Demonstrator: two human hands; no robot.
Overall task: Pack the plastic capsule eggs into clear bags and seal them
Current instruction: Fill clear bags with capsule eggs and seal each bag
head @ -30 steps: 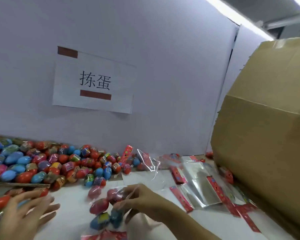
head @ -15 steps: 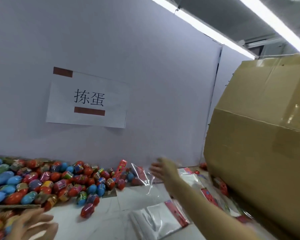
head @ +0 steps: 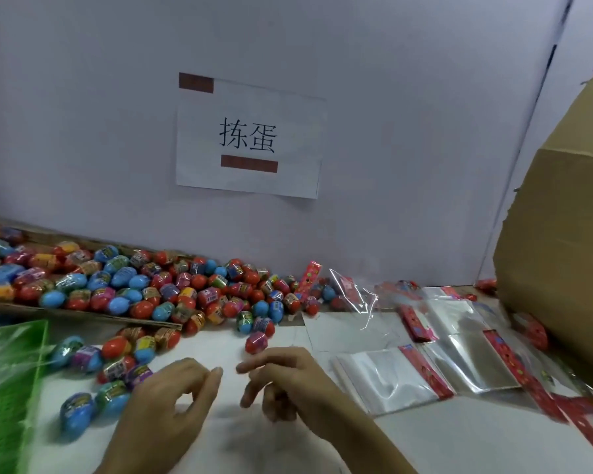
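Observation:
A big heap of red, blue and multicoloured capsule eggs (head: 158, 285) lies along the wall on the left. A smaller cluster of eggs (head: 110, 364) sits on the white table beside my left hand (head: 172, 401). One red egg (head: 256, 341) lies alone just beyond my right hand (head: 288, 384). Both hands hover over the table with loosely curled fingers and hold nothing. A stack of clear bags with red sealing strips (head: 391, 378) lies right of my right hand. More clear bags (head: 466, 336) spread out further right.
A large cardboard box (head: 562, 268) stands at the right edge. A green plastic crate (head: 7, 388) fills the lower left. A cardboard tray edge (head: 83, 314) runs under the egg heap. A paper sign (head: 250, 138) is taped to the white partition wall.
My right hand has come back from its reach toward the right and now hovers in the middle, empty. The filled bag it held a second ago is out of sight. The view has tilted down.

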